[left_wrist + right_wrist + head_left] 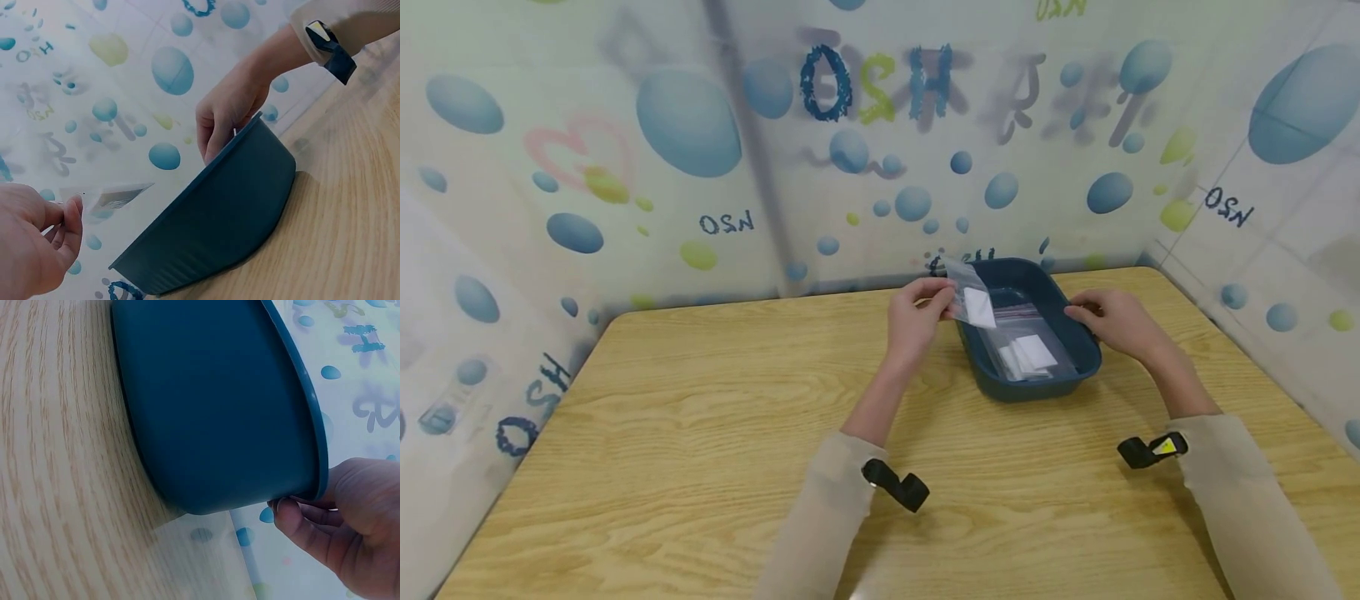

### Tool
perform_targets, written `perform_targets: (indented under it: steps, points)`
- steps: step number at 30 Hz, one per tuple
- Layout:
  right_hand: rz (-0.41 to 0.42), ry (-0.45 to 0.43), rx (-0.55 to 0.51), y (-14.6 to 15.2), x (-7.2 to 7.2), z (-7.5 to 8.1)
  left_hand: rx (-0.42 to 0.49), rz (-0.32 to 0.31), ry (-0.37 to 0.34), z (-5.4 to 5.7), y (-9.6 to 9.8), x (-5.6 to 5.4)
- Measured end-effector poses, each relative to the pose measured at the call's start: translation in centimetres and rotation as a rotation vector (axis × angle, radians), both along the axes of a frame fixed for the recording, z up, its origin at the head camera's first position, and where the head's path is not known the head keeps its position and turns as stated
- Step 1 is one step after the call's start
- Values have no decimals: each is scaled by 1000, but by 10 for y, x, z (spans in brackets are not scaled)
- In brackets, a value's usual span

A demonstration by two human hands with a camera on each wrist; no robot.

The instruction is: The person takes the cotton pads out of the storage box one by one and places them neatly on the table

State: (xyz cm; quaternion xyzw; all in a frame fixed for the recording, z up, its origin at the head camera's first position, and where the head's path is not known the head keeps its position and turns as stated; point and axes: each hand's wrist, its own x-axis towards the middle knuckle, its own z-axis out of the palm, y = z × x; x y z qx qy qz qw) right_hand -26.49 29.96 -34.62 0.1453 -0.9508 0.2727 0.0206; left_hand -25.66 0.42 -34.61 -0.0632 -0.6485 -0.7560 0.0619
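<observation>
My left hand (917, 323) pinches a small clear zip bag (976, 304) with a white flat piece inside, held over the left rim of a dark blue plastic basin (1028, 391). In the left wrist view the zip bag (119, 196) juts out from between thumb and fingers of the left hand (34, 240), beside the basin (219, 212). My right hand (1120, 323) grips the basin's right rim. Thumb and fingers of the right hand (359, 528) close on the rim's edge in the right wrist view. Inside the basin lies a zip bag (1028, 354) with several white pieces.
The basin stands on a wood-grain table (715, 433), near its back edge and right of the middle. Behind and on both sides rise walls covered with a bubble-patterned sheet (688, 125). Black straps (897, 485) sit on the sleeves at both wrists.
</observation>
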Motion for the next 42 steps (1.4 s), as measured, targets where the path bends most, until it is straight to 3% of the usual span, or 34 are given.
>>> perform_targets:
  steps: [13,24,32,42]
  points:
    - [-2,-8,2,1,-1,-1,56,71,5,-1,-19,-12]
    - [-3,-7,10,1,-1,-2,39,136,-51,-4,-35,-19]
    - [-12,-15,15,1,-2,-1,70,121,-114,-6,-45,-23]
    - [-5,8,27,0,-1,-1,42,89,-195,-17,-58,-27]
